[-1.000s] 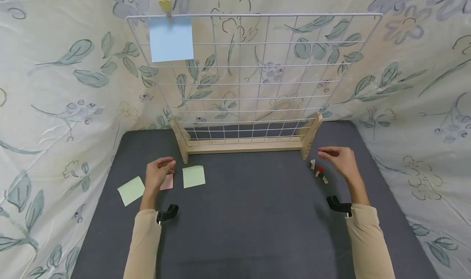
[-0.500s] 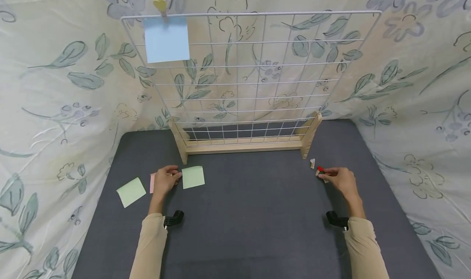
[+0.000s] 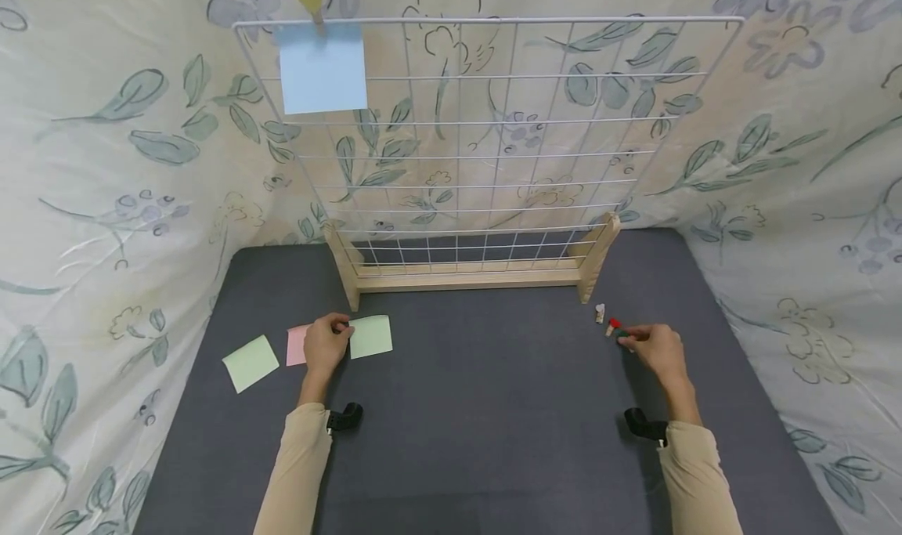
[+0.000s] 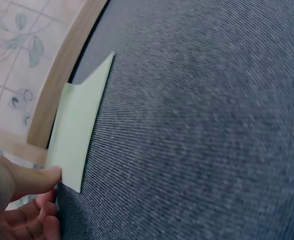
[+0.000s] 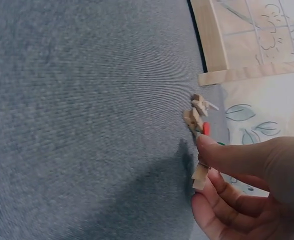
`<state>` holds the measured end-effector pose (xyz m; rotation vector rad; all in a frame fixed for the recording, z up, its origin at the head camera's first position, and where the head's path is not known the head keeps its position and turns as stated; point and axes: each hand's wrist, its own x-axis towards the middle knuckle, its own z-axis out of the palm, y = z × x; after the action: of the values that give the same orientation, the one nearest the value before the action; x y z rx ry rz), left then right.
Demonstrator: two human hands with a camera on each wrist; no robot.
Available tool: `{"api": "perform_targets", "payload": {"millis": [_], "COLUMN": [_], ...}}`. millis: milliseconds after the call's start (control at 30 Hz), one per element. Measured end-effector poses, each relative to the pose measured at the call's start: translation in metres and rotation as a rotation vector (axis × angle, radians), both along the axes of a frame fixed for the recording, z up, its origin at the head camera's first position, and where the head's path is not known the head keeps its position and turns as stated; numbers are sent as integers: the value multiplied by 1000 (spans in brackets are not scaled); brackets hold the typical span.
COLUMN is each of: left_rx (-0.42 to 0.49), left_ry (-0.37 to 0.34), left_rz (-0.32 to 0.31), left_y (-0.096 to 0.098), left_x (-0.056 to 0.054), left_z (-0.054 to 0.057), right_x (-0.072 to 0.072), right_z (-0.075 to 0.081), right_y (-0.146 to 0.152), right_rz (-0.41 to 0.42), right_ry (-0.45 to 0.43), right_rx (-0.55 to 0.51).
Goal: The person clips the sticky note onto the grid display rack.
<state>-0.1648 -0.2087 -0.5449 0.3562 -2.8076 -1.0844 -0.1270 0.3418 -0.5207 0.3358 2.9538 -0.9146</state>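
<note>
My left hand (image 3: 326, 345) pinches the near-left edge of a pale green sticky note (image 4: 79, 125) between thumb and fingers, in front of the rack's left foot. A pink sticky note (image 3: 297, 345) lies partly behind that hand. My right hand (image 3: 657, 351) grips a small wooden clothespin (image 5: 200, 177) with a green decoration, its thumb hiding part of it. Just beyond lie a clothespin with a red top (image 3: 611, 326) and one with a whitish top (image 3: 600, 313).
A white wire grid (image 3: 486, 120) stands upright in a wooden base (image 3: 465, 282). A yellow heart clothespin (image 3: 310, 2) holds a blue sheet (image 3: 324, 69) at its top left. Another green note (image 3: 251, 364) lies at far left. Floral cloth (image 3: 796, 229) surrounds the dark table (image 3: 479, 417).
My left hand has moved right and slightly down, from over the pink note to the green one, taking its edge. My right hand has come down to the clothespins and taken the green one.
</note>
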Motion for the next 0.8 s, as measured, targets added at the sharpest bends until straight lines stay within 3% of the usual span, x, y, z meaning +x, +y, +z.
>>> {"api": "perform_targets", "payload": {"millis": [233, 400, 667, 800], "left_rx": [30, 253, 644, 693], "left_ry": [50, 53, -14, -7], "left_rz": [-19, -70, -103, -88], "left_y": [-2, -5, -8, -7], "left_x": [0, -1, -5, -8], "left_z": [2, 6, 23, 31], "right_x": [0, -7, -22, -30], "right_z": [10, 20, 32, 37], "right_y": [-4, -13, -30, -40], "right_rz": [-16, 16, 75, 99], "right_ry": [41, 62, 126, 139], "right_rx": [13, -22, -66, -96]}}
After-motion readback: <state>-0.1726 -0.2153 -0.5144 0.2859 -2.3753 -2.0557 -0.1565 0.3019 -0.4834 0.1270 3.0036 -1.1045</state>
